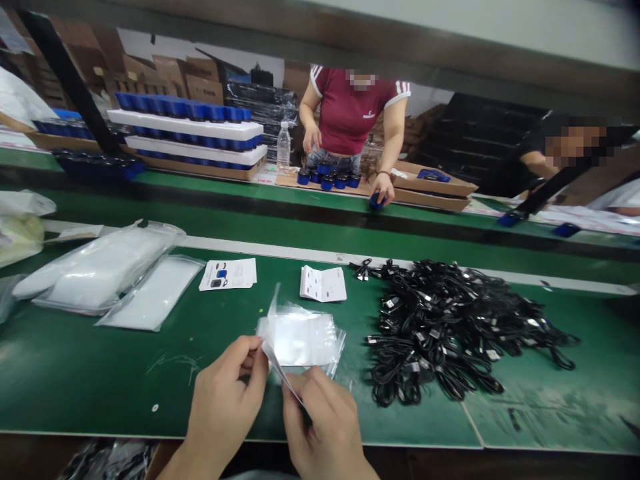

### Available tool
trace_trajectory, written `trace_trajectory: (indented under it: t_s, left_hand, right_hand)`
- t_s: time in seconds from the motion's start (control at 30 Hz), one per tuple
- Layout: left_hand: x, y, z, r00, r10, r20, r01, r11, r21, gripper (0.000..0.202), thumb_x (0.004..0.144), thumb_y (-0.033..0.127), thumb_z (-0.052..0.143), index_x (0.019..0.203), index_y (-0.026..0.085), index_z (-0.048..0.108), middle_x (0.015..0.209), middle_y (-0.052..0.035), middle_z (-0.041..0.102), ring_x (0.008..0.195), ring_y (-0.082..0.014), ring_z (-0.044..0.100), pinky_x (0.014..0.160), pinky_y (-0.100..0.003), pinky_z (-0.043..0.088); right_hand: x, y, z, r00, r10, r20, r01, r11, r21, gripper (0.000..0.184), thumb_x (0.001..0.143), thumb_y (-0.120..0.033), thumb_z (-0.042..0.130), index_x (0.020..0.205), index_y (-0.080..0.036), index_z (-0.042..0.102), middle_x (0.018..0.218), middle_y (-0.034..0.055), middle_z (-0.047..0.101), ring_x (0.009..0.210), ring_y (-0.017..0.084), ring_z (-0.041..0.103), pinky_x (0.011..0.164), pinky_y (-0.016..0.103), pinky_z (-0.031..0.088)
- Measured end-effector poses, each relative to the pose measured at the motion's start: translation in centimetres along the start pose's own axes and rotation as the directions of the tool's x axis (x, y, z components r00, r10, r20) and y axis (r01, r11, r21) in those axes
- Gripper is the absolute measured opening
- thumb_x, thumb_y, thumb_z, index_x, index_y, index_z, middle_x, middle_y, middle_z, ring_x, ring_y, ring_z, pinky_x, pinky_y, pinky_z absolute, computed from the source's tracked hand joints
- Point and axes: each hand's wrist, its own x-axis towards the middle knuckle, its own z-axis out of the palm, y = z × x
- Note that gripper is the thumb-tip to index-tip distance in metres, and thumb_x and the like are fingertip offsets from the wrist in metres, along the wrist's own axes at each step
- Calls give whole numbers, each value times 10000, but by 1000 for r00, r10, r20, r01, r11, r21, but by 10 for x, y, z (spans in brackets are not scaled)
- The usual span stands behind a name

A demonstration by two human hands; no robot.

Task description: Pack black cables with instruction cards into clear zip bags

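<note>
The left hand [225, 400] and right hand [325, 427] are pinching the edge of a clear plastic bag [300, 337] — a heap of black cables [450, 327] is lying just beside it on the green table [90, 373], near a printed card [323, 283].

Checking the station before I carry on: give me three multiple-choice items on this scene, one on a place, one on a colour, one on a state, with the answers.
1. Where is the pile of black cables relative to the clear plastic bag in view?
A. To its right
B. To its left
C. Underneath it

2. What colour is the co-worker's T-shirt?
A. Blue
B. Dark red
C. Yellow

3. What state is the bag in?
A. Lying untouched on the bench
B. Packed inside a carton
C. Held between the left hand and right hand

1: A, the cables lie right of the bag on the green bench.
2: B, the shirt shows dark red with white sleeve stripes.
3: C, fingers of both hands are on its edge.
</note>
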Motion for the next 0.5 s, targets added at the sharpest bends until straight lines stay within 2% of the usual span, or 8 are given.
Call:
trace_trajectory:
  t_s: [0.1,0.2,0.3,0.4,0.5]
  left_hand:
    - [-2,0,3,998,56,-32,-55,998,29,126,833,257,491,748,211,571,620,37,658,513,-103,642,514,-160,485]
    - [-7,1,9,984,172,-54,-167,981,96,133,844,224,493,728,202,553,610,30,641,524,-106,632,521,-175,463]
    - [-14,1,16,944,329,26,-329,930,166,177,866,180,457,721,197,556,616,14,636,539,-124,624,527,-208,445]
    - [-21,0,19,901,416,121,-432,887,163,213,886,172,411,745,197,568,676,-9,661,602,-142,640,566,-227,454]
    - [-22,1,18,908,402,116,-416,897,149,208,893,184,398,751,199,549,670,-8,643,614,-143,626,575,-227,452]
  right_hand:
    - [-5,0,-3,995,74,70,-68,993,-94,185,826,-90,409,780,-183,561,629,24,540,557,156,536,512,247,347]
    - [-7,-3,-6,967,167,193,-131,974,-186,188,809,-100,383,721,-195,520,624,21,557,508,153,541,475,262,297]
    - [-5,-3,-9,939,236,251,-175,955,-241,178,791,-108,377,726,-195,518,606,22,581,468,163,547,456,274,267]
    - [0,-1,-16,911,301,283,-259,950,-174,173,813,-112,381,749,-185,524,654,37,608,532,171,583,488,253,326]
    - [4,2,-26,881,296,368,-326,945,20,140,819,-100,428,793,-185,536,771,42,610,644,156,598,562,221,410]
